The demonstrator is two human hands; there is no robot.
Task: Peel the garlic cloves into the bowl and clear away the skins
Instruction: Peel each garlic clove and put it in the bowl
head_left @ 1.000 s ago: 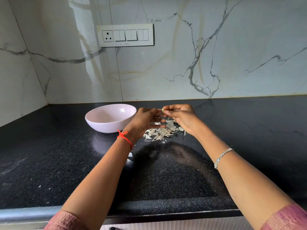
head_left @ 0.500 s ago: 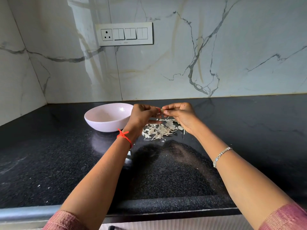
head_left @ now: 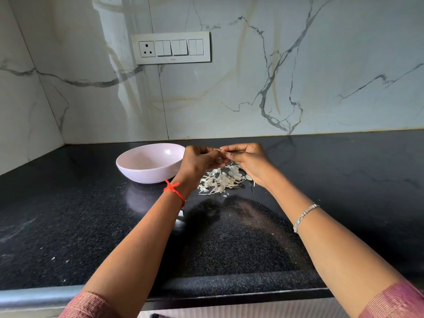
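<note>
A pale pink bowl (head_left: pixel 146 165) stands on the black counter, left of my hands. My left hand (head_left: pixel 197 161) and my right hand (head_left: pixel 247 160) meet above the counter, fingertips together, both pinching a small garlic clove (head_left: pixel 222 152) of which only a sliver shows. Below them lies a loose pile of white garlic skins (head_left: pixel 220 180) on the counter. What is inside the bowl is hard to make out.
The black granite counter (head_left: pixel 68 226) runs to a marble wall behind and a corner at the left. A white switch plate (head_left: pixel 172 48) is on the wall. The counter's front edge (head_left: pixel 206 292) is close to me.
My left hand has closed in on the right hand's fingertips, so both now pinch the clove. The hands stay over the skin pile.
</note>
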